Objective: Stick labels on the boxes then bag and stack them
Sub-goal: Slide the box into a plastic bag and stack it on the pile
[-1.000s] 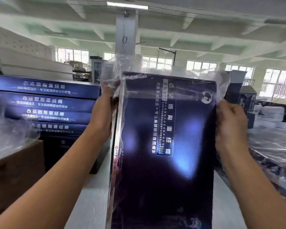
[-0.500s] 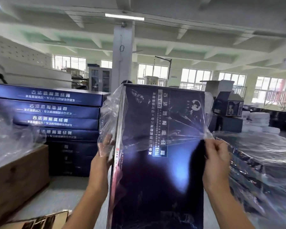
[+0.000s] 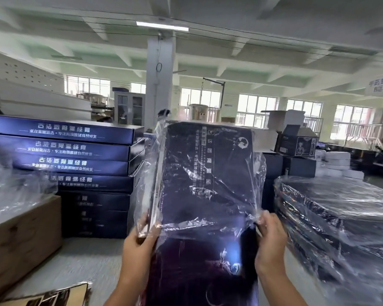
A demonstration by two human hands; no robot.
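Warehouse windows and a white pillar stood far behind a grey table. Near the middle, a dark box stood upright, its upper part sheathed in a clear bag and its lower part bare. The left hand pinched the bag's open edge at the box's left side, and the right hand pinched it at the right. Bagged boxes lay stacked at right. Judging by the unbagged boxes piled at left, plenty remained.
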